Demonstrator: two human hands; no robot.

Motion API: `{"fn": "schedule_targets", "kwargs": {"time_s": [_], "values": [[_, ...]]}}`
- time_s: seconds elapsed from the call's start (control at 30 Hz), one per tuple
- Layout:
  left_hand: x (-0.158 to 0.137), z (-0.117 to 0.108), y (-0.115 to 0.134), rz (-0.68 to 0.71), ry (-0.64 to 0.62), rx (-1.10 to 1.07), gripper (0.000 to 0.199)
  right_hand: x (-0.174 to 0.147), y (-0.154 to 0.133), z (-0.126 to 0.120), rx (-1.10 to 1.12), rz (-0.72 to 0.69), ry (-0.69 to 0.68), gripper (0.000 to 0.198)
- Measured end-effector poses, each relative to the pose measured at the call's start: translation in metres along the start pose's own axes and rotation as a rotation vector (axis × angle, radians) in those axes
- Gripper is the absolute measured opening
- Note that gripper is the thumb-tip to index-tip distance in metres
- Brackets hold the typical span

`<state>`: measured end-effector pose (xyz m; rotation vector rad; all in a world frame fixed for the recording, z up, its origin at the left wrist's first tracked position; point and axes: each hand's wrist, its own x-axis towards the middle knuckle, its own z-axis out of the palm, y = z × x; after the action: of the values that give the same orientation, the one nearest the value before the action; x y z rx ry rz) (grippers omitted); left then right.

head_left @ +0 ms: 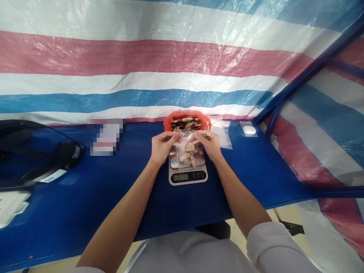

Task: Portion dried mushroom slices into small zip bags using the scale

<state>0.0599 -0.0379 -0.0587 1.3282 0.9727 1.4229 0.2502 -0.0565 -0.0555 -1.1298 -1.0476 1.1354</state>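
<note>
Both hands pinch the top edge of a clear plastic bag [185, 154] that holds several pale, dried slices. My left hand [165, 144] grips the bag's upper left corner, thumb and fingers pressed together. At the upper right corner, my right hand [209, 142] has the same kind of pinch. Beneath the bag is a white kitchen scale [174, 178] with a small display and buttons along its front; whether the bag rests on its plate I cannot tell. Just behind the hands stands a red basket [167, 120] with more dried slices, dark-edged and pale.
Flat clear bags [224, 132] lie right of the basket. Farther right is a white, rounded object [249, 130] on a small clear bag. A blurred-out paper [106, 138], a black strapped item [57, 163] and a white case [13, 204] occupy the blue table's [125, 170] left side. Striped sheeting hangs behind.
</note>
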Motion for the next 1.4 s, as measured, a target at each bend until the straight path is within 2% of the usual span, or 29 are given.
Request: {"fn": "schedule_targets", "kwargs": {"time_s": [0.33, 0.6, 0.8, 1.17, 1.4], "values": [[0.000, 0.002, 0.002, -0.003, -0.003, -0.020, 0.022, -0.001, -0.001, 0.000, 0.020, -0.154, 0.011, 0.035], [-0.003, 0.004, 0.007, 0.030, 0.006, 0.024, 0.020, -0.006, -0.004, 0.005, -0.023, -0.111, -0.019, 0.035], [-0.004, 0.007, 0.011, -0.026, 0.010, 0.052, 0.024, -0.006, -0.005, 0.004, -0.007, -0.099, 0.008, 0.033], [-0.005, 0.008, 0.009, 0.026, -0.038, 0.064, 0.026, -0.007, 0.002, 0.006, -0.110, -0.152, -0.007, 0.032], [-0.005, 0.009, 0.012, -0.011, -0.048, 0.076, 0.027, -0.006, 0.002, 0.006, -0.180, -0.203, 0.023, 0.030]]}}
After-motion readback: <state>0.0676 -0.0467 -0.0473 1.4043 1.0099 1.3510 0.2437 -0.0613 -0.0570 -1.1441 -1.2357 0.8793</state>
